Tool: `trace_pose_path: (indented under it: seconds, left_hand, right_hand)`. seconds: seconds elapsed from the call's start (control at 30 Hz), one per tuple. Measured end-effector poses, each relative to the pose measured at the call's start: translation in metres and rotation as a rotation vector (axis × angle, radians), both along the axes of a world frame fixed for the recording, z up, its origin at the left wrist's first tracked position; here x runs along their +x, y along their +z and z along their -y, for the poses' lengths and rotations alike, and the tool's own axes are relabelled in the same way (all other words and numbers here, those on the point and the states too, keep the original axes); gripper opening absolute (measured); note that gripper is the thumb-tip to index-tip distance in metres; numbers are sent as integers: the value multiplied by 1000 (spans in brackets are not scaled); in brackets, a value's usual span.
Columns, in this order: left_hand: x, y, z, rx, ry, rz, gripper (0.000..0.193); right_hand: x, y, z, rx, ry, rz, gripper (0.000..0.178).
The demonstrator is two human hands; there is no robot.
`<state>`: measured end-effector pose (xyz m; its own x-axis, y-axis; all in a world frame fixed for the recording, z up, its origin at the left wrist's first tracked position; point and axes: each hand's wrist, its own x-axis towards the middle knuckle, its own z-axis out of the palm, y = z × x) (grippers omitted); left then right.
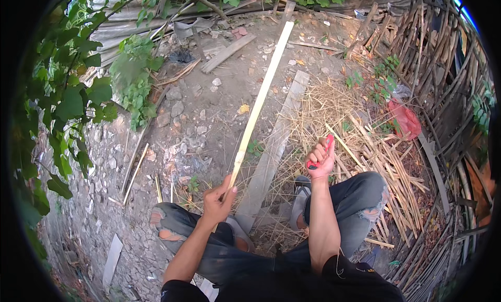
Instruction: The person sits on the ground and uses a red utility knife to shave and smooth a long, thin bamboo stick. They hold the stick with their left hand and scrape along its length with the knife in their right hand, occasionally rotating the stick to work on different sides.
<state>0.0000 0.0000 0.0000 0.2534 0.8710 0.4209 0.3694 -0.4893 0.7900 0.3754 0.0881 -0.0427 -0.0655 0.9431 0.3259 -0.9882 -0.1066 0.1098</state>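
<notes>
My left hand [218, 202] is closed around the lower part of a long, pale bamboo strip [259, 98]. The strip slants up and to the right, away from me, with a knot a little above my fingers. My right hand [321, 158], above my right knee, is wrapped round a red-and-black-handled tool [329, 141]. Its working end cannot be made out. The tool and the strip are apart. Beneath my right hand and beyond it lie a heap of thin shavings [326, 106] and a pile of split bamboo strips [399, 190].
A grey plank [276, 137] lies on the ground between my feet. A shorter board [228, 53] rests farther off. At the right stands a stack of sticks [443, 88], with a red plastic bag [404, 120] before it. Leafy vines [68, 101] hang at the left.
</notes>
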Motion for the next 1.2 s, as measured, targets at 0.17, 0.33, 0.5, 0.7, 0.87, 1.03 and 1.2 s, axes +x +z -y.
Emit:
trace_pose_path:
  seconds: [0.17,0.33,0.5,0.7,0.87,1.03,1.2]
  left_hand:
    - [-3,9,1,-136,60,98,54]
    - [-6,18,6,-252,79,242,52]
    - [-4,26,4,-369,96,328,48]
    - [8,40,0,-444,82,382,48]
    - [9,36,-4,-478,73,396,46]
    - [14,36,-11,-501,76,401,44]
    - [12,28,-12,-572,56,449,46]
  right_hand:
    - [16,90,-83,166,50,216,53]
    - [-6,219,-157,256,211,736,55]
    - [-77,262,-155,196,-268,2012,64]
    - [-124,219,-37,752,-320,2481,57]
    - [-132,203,-36,793,-200,2571,53]
    - [-134,202,-44,739,-81,2565,49]
    - [-130,188,-54,806,-139,2618,55]
